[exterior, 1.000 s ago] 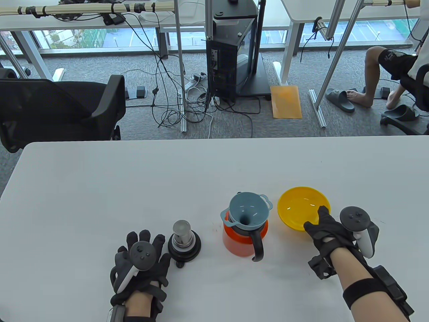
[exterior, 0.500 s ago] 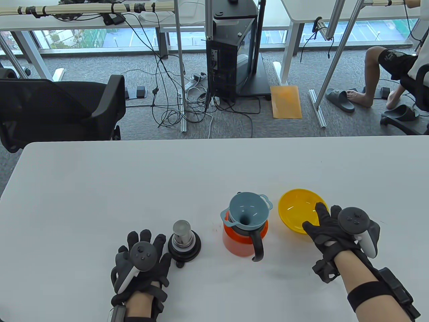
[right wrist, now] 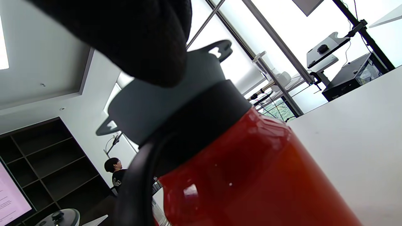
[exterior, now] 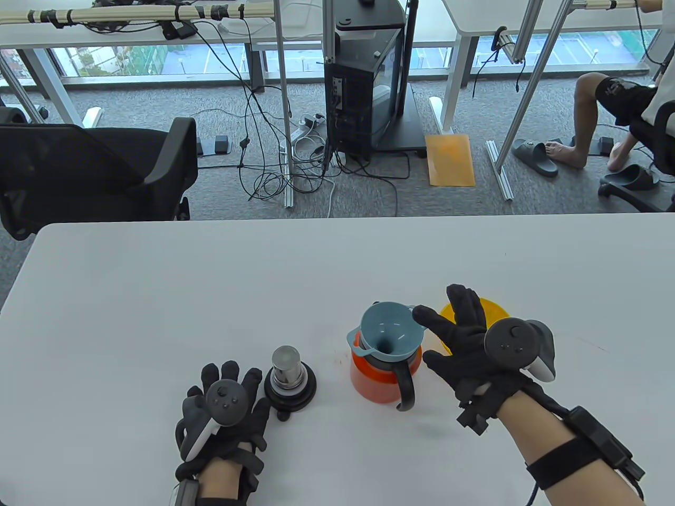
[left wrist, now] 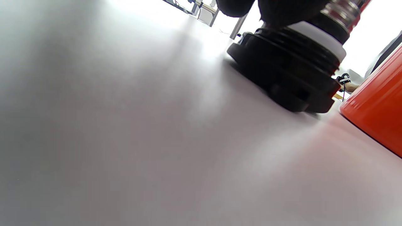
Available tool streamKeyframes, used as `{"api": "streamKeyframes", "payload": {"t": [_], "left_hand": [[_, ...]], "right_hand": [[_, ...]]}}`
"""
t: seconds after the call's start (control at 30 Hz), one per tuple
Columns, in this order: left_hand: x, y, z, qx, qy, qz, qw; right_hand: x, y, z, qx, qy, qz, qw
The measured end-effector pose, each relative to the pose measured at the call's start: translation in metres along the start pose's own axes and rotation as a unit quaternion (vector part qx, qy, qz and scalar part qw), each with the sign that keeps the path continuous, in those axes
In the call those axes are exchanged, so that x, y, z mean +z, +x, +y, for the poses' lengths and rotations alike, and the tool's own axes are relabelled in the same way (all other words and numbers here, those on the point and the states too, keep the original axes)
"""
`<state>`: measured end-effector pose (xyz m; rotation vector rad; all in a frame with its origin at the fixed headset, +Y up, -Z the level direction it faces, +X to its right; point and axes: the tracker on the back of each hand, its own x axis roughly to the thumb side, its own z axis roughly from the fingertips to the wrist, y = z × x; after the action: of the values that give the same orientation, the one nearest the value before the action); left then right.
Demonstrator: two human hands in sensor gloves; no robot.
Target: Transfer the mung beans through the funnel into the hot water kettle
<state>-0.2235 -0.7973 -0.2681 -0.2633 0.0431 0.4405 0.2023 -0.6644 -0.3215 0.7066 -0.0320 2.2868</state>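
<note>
The orange kettle (exterior: 377, 379) with a black handle stands near the table's front edge, and the blue funnel (exterior: 390, 329) sits in its mouth. My right hand (exterior: 443, 329) is open with fingers spread, just right of the funnel and above the yellow bowl (exterior: 495, 307), which it mostly hides. It holds nothing. I see no beans. My left hand (exterior: 240, 387) lies flat and empty on the table beside the kettle lid (exterior: 289, 377). The right wrist view shows the kettle (right wrist: 251, 175) and funnel (right wrist: 176, 97) close up under a fingertip (right wrist: 132, 40).
The kettle's black and steel lid stands left of the kettle; it also shows in the left wrist view (left wrist: 282, 78), with the kettle's orange wall (left wrist: 377, 110) at the right. The white table (exterior: 211, 290) stretches behind the objects.
My right hand left the yellow bowl's near rim, rose and moved left and forward. It now hovers open over the bowl beside the funnel. The left hand has not moved.
</note>
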Motion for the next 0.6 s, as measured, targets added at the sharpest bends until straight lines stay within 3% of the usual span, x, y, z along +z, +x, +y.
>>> {"api": "streamKeyframes", "payload": {"t": [0.37, 0.6], "left_hand": [[0.0, 0.0, 0.0, 0.001, -0.001, -0.002, 1.0], [0.0, 0.001, 0.0, 0.001, -0.002, -0.004, 1.0]], "right_hand": [[-0.009, -0.002, 0.015, -0.011, 0.012, 0.008, 1.0], [-0.012, 0.001, 0.008, -0.037, 0.016, -0.007, 0.999]]}}
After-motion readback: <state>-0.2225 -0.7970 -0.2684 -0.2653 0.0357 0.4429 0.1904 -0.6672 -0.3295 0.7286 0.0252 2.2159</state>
